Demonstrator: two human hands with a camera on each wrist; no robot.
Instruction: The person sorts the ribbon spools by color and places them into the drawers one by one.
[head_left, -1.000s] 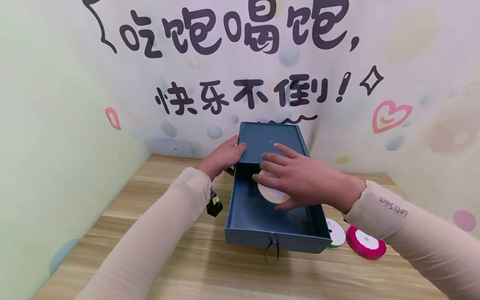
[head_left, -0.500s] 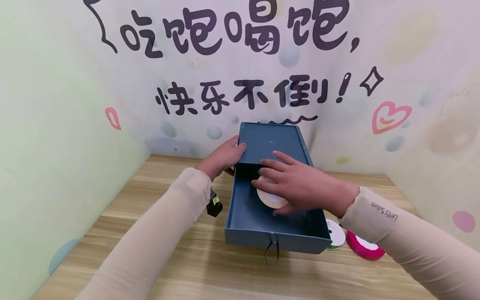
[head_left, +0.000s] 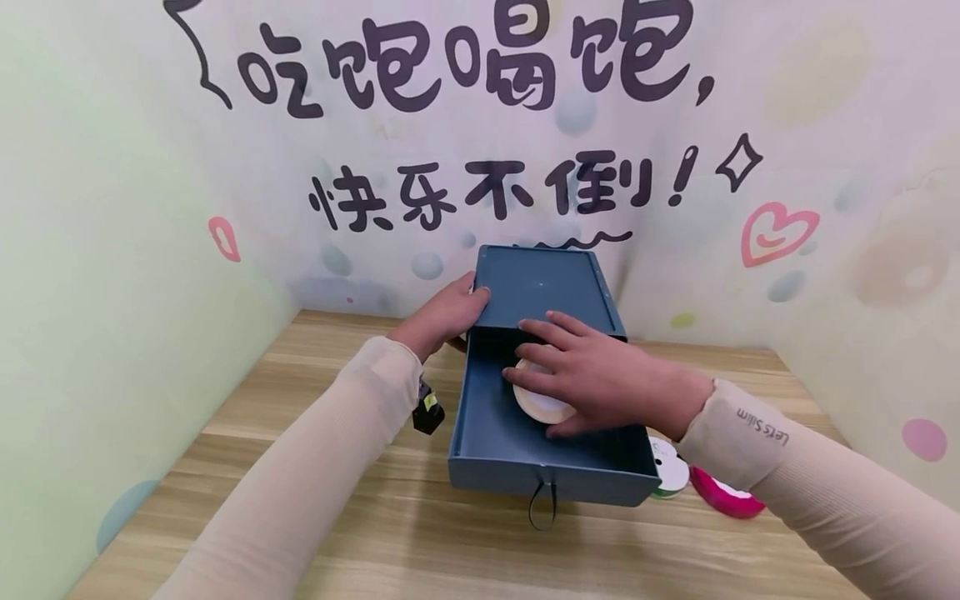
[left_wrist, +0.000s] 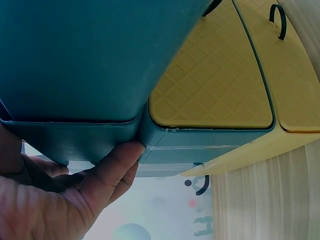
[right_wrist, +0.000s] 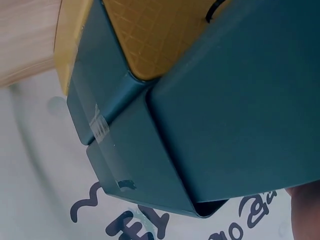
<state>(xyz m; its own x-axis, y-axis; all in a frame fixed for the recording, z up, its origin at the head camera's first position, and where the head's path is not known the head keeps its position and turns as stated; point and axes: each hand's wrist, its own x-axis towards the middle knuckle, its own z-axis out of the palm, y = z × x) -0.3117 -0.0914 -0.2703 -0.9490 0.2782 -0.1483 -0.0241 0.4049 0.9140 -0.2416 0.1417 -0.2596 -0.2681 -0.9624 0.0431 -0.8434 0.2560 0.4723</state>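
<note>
In the head view a dark blue drawer cabinet point(head_left: 543, 283) stands near the wall, its top drawer point(head_left: 495, 450) pulled far out. My left hand point(head_left: 442, 315) grips the cabinet's left side, thumb against the top edge; in the left wrist view its thumb and fingers point(left_wrist: 112, 172) lie at the blue casing. Over the drawer, my right hand point(head_left: 592, 375) spans a round, white-faced ribbon spool point(head_left: 534, 400) with a pale rim. Its fingers and thumb lie around the spool's edges and cover part of it. The right wrist view shows mainly the drawer's outer side point(right_wrist: 240, 115).
Right of the drawer lie a white-faced spool point(head_left: 670, 468) with a green edge and a magenta ribbon spool point(head_left: 723, 493), partly behind the right sleeve. Yellow drawer fronts point(left_wrist: 215, 75) sit below the pulled-out drawer. A black loop point(head_left: 543, 507) hangs from its front.
My right hand and the pale spool have shifted slightly toward the drawer's front. The right sleeve covers more of the magenta spool. The left hand and cabinet hold their places.
</note>
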